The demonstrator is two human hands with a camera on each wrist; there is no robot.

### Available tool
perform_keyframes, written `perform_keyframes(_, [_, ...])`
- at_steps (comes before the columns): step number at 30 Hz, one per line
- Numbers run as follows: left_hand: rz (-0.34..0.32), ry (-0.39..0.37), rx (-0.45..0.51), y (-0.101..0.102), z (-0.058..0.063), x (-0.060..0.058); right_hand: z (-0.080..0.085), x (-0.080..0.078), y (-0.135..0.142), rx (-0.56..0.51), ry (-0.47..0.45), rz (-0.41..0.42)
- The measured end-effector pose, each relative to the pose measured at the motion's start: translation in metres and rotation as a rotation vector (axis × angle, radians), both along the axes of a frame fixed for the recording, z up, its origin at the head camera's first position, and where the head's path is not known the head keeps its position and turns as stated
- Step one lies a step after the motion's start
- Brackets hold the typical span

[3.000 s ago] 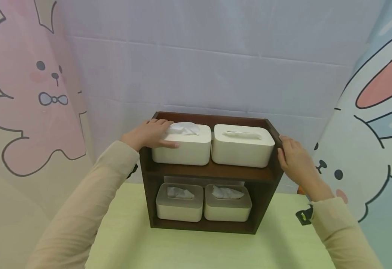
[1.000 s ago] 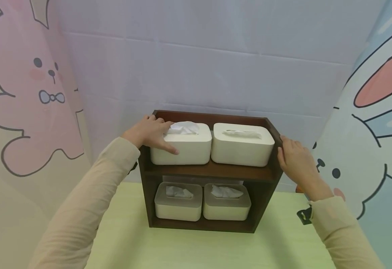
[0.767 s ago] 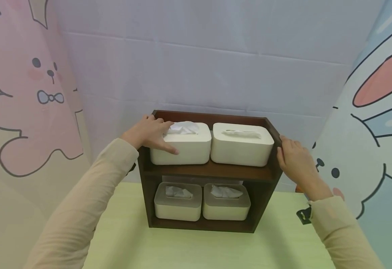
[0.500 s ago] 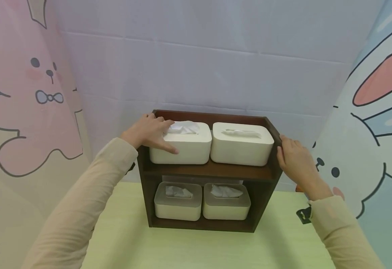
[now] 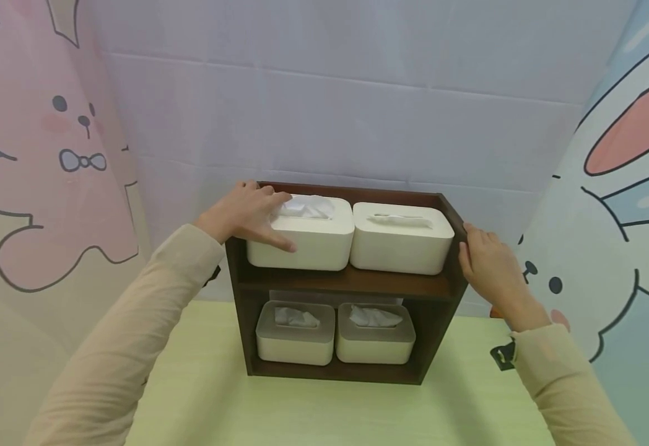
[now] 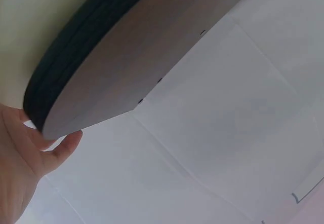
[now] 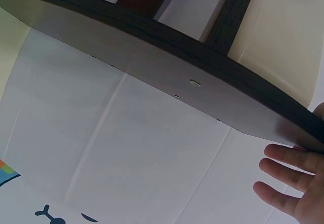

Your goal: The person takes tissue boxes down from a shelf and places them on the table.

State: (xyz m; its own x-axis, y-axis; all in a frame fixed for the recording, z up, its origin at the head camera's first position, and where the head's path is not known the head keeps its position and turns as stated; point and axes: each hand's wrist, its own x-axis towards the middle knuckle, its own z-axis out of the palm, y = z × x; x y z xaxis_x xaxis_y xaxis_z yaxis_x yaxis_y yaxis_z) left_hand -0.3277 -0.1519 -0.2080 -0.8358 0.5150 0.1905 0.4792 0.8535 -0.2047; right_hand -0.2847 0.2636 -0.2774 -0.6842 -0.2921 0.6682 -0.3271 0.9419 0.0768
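A two-tier dark brown shelf (image 5: 352,282) holds white tissue boxes, two on each level. My left hand (image 5: 246,214) grips the upper left tissue box (image 5: 316,248), thumb along its front and fingers over its left end, beside the white tissue on top. That box sits slightly raised and close against the upper right tissue box (image 5: 402,248). In the left wrist view, some fingers of the left hand (image 6: 20,168) lie around the edge of the side panel (image 6: 106,72). My right hand (image 5: 488,266) holds the shelf's right side panel, thumb inside; its other fingers extend along the outside in the right wrist view.
Below stand the lower left tissue box (image 5: 295,347) and lower right tissue box (image 5: 376,347), tissue showing in each. The shelf stands on a pale yellow-green table (image 5: 324,412). Behind hangs a white cloth (image 5: 347,111), with rabbit prints on both sides.
The upper left tissue box has shifted slightly up and right with my left hand, narrowing its gap to the right box. The left thumb had spread lower on its front earlier. The right hand stays put.
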Motion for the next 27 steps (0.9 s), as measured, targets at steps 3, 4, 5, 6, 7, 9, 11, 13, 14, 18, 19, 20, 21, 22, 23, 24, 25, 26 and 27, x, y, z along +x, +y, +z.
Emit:
perform_keyframes(3, [0.007, 0.0, -0.004, -0.002, 0.005, 0.004, -0.001, -0.002, -0.002, -0.003, -0.011, 0.002])
perform_keyframes(4, [0.013, -0.003, -0.004, -0.003, 0.007, 0.005, -0.001, -0.002, -0.003, -0.003, -0.014, 0.003])
perform_keyframes(5, [0.018, -0.003, -0.004, -0.004, 0.009, 0.006, -0.001, -0.002, -0.003, -0.003, -0.019, 0.004])
perform_keyframes(6, [0.02, -0.001, -0.005, -0.006, 0.011, 0.007, -0.002, -0.003, -0.004, -0.004, -0.02, 0.005])
perform_keyframes(7, [0.022, 0.001, -0.005, -0.007, 0.013, 0.008, -0.002, -0.003, -0.005, -0.006, -0.021, 0.007])
perform_keyframes(9, [0.024, 0.002, 0.004, -0.009, 0.018, 0.01, -0.002, -0.002, -0.006, -0.008, -0.024, 0.004])
perform_keyframes(11, [0.027, 0.004, 0.01, -0.012, 0.022, 0.011, -0.001, -0.002, -0.007, -0.008, -0.029, 0.002])
perform_keyframes(13, [0.033, 0.0, 0.016, -0.013, 0.027, 0.013, 0.0, -0.002, -0.007, -0.008, -0.033, 0.0])
perform_keyframes(14, [0.037, 0.0, 0.021, -0.014, 0.029, 0.014, 0.001, -0.001, -0.007, -0.008, -0.036, -0.002])
perform_keyframes(18, [0.043, 0.007, 0.026, -0.017, 0.038, 0.017, 0.002, -0.002, -0.008, -0.009, -0.035, -0.001])
perform_keyframes(19, [0.042, 0.014, 0.027, -0.017, 0.04, 0.018, 0.002, -0.002, -0.009, -0.008, -0.032, 0.0])
perform_keyframes(20, [0.038, 0.021, 0.031, -0.018, 0.043, 0.02, 0.002, -0.002, -0.009, -0.009, -0.031, 0.001])
perform_keyframes(21, [0.036, 0.024, 0.033, -0.019, 0.045, 0.021, 0.002, -0.003, -0.009, -0.01, -0.027, 0.004])
perform_keyframes(22, [0.033, 0.024, 0.04, -0.019, 0.047, 0.022, 0.002, -0.003, -0.01, -0.01, -0.023, 0.007])
perform_keyframes(23, [0.03, 0.03, 0.04, -0.02, 0.049, 0.023, 0.001, -0.003, -0.01, -0.012, -0.02, 0.01])
perform_keyframes(24, [0.028, 0.035, 0.041, -0.02, 0.051, 0.024, 0.001, -0.003, -0.01, -0.014, -0.018, 0.012])
perform_keyframes(25, [0.027, 0.04, 0.04, -0.021, 0.053, 0.026, 0.001, -0.003, -0.011, -0.016, -0.018, 0.013])
perform_keyframes(26, [0.025, 0.042, 0.043, -0.022, 0.055, 0.027, 0.001, -0.003, -0.011, -0.017, -0.018, 0.013])
perform_keyframes(27, [0.027, 0.043, 0.045, -0.022, 0.057, 0.028, 0.001, -0.003, -0.011, -0.018, -0.02, 0.012])
